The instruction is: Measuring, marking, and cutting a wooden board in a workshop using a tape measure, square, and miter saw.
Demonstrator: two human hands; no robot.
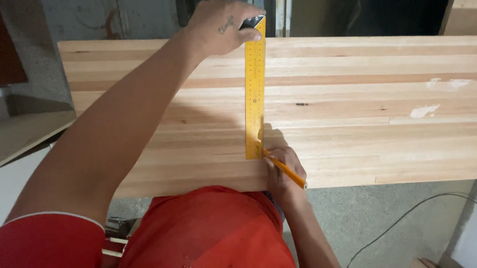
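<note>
Right hand point(283, 168) closed around pencil point(287, 172)

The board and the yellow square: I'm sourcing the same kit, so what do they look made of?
The board looks like glued strips of pale, unfinished wood, going by its lengthwise seams and grain. The yellow square looks like painted metal, thin and flat with printed graduations, though plastic can't be ruled out.
</note>
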